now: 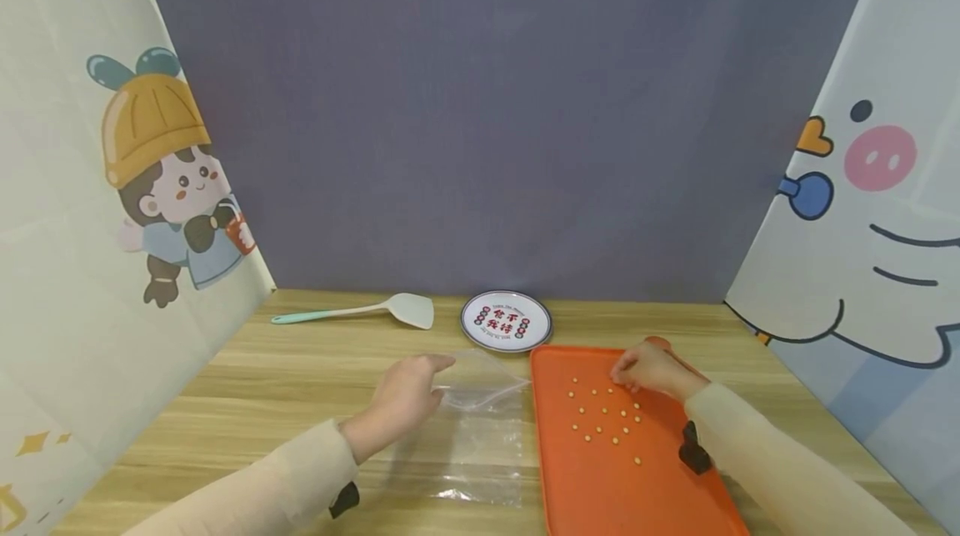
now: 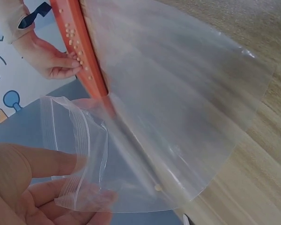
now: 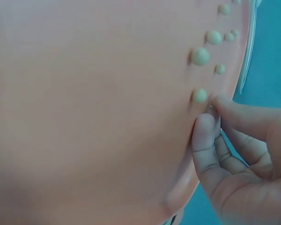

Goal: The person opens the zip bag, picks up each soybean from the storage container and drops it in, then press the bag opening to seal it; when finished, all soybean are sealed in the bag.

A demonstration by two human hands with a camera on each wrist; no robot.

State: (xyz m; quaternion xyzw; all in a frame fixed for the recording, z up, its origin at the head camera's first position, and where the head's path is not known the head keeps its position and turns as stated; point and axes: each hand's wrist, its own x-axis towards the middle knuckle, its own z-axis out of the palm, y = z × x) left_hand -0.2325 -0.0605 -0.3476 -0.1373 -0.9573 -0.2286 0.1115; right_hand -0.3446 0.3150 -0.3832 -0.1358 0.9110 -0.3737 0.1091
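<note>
My left hand (image 1: 405,398) holds a clear zip-lock bag (image 1: 483,444) by its mouth, thumb on one side and fingers on the other, as the left wrist view shows. Low in the bag is one small yellowish bean (image 2: 158,187). An orange tray (image 1: 600,494) stands to the right of the bag, with several soybeans (image 1: 604,411) scattered over it. At the tray's far right part, my right hand (image 1: 652,371) pinches thumb and forefinger together over what looks like a soybean, mostly hidden by the fingertips. Another soybean (image 3: 199,95) lies right beside those fingertips.
Behind the bag and tray, a white plate (image 1: 506,322) with red lettering lies on the wooden table (image 1: 247,394). A spatula (image 1: 411,311) with a mint handle rests to its left. A dark grey panel (image 1: 480,119) stands along the table's back edge.
</note>
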